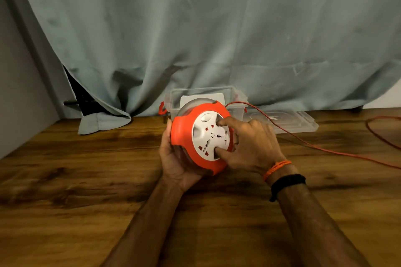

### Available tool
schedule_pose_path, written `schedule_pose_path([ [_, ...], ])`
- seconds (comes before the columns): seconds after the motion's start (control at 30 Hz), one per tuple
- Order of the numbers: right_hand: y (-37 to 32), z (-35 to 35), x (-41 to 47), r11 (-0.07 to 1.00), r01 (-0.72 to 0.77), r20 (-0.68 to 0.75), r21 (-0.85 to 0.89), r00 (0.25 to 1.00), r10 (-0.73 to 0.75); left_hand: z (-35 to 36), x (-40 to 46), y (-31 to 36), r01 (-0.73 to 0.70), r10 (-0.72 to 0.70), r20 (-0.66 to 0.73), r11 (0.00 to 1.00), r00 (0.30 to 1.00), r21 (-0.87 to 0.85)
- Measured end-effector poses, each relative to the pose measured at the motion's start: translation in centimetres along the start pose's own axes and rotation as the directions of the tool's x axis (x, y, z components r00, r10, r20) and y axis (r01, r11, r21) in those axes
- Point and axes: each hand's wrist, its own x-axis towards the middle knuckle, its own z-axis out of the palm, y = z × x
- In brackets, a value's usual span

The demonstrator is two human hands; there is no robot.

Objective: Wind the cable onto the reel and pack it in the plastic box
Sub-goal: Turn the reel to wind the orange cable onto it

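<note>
A round orange cable reel (183, 136) with a white socket face (208, 134) is held above the wooden table, its face tilted toward me. My left hand (175, 160) cups its body from the left and below. My right hand (251, 145) rests on the white face, with thumb and a finger pressed into its recesses. A thin orange cable (312, 147) runs from the reel's top right across the table and off the right edge. The clear plastic box (173, 97) stands open behind the reel, partly hidden by it.
The box's clear lid (303, 122) lies flat to the right of the box. A loop of orange cable (377, 134) curves at the far right. A grey-green curtain (195, 28) hangs along the back of the wooden table (86, 180).
</note>
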Motion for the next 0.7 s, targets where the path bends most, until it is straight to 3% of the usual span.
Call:
schedule_pose_path([
  [0.17,-1.4,1.0,0.0,0.982,-0.187,-0.071,-0.030,0.980,0.184,0.2,0.0,-0.2,-0.012,0.012,-0.033,1.000,0.999,0.000],
  [0.33,-2.9,2.1,0.1,0.913,-0.379,0.027,0.150,0.925,0.379,0.0,0.1,-0.1,-0.028,0.030,-0.090,0.999,0.996,0.021],
  [0.53,-2.7,0.8,0.3,0.930,-0.335,0.026,0.154,0.942,0.335,0.1,0.0,0.1,-0.008,0.010,-0.057,1.000,0.998,0.028],
  [0.7,-0.1,-1.4,0.8,0.962,-0.104,0.068,0.254,0.994,0.090,0.1,-0.2,0.2,0.006,-0.006,-0.007,1.000,1.000,0.017],
])
